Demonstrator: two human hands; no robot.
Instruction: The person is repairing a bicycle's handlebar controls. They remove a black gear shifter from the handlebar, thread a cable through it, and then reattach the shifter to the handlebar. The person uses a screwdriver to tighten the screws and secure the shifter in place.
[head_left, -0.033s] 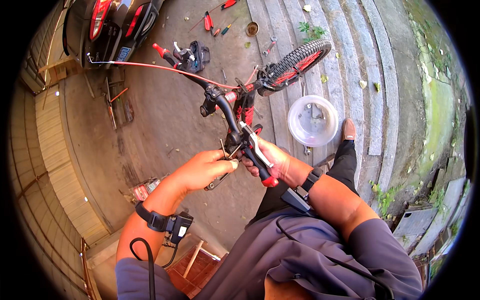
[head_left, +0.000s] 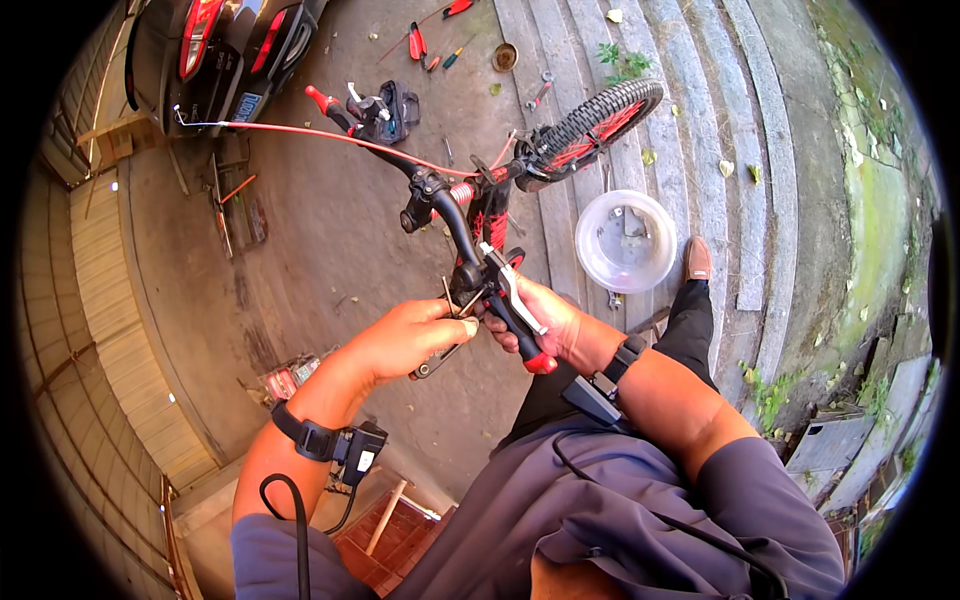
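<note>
A small bicycle's black handlebar (head_left: pixel 456 222) reaches toward me, with a black grip tipped in red (head_left: pixel 540 363) at its near end. My right hand (head_left: pixel 553 318) is closed round this grip, beside the silver brake lever (head_left: pixel 518 298). In my left hand (head_left: pixel 405 340), thumb and fingers pinch a folding hex key set (head_left: pixel 436 364). Some of its keys are fanned out by the lever's clamp; whether a tip sits in a bolt is hidden. A red cable (head_left: pixel 330 132) stretches from the bike to the far left, its end free.
A clear plastic tub (head_left: pixel 626 284) with small parts stands right of the bike, near my shoe (head_left: pixel 698 258). Beyond the front wheel (head_left: pixel 585 130) lie a wrench (head_left: pixel 540 92) and red-handled pliers (head_left: pixel 417 42). A dark car (head_left: pixel 225 75) is at the far left; stone steps (head_left: pixel 745 120) run along the right.
</note>
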